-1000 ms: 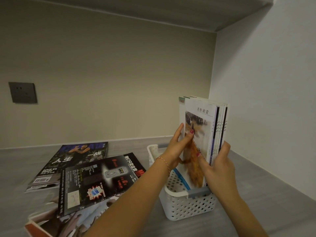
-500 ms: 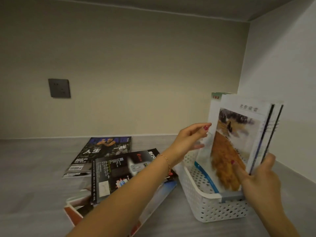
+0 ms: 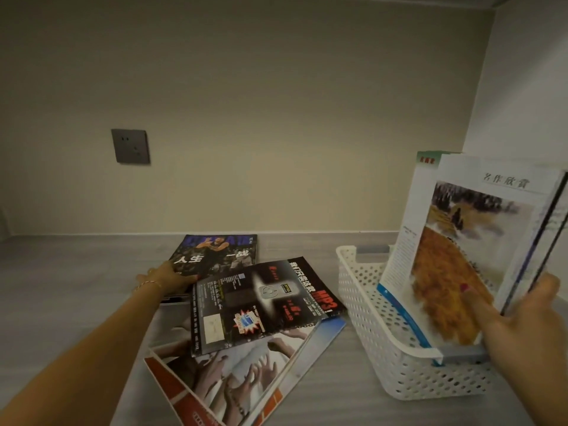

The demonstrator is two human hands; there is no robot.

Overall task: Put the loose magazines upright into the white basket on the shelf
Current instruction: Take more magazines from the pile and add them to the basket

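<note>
A white perforated basket (image 3: 362,290) stands on the grey shelf at the right. Several magazines (image 3: 467,256) stand upright in it, leaning right, the front one showing an orange landscape. My right hand (image 3: 522,321) grips their near edge, thumb on the cover. Three loose magazines lie flat at the left: a dark one with a player (image 3: 218,250), a black one with an MP3 player (image 3: 261,302) and a red-and-white one with hands (image 3: 233,382) underneath. My left hand (image 3: 167,276) rests flat on the near left corner of the dark player magazine, fingers spread.
The shelf's back wall carries a dark socket plate (image 3: 130,146). A side wall (image 3: 522,103) rises close behind the basket at the right. Bare grey shelf surface (image 3: 76,272) lies left of the magazines.
My left hand has left the upright magazines and moved left and down onto the dark player magazine. My right hand still holds the stack in the basket. The view has swung left.
</note>
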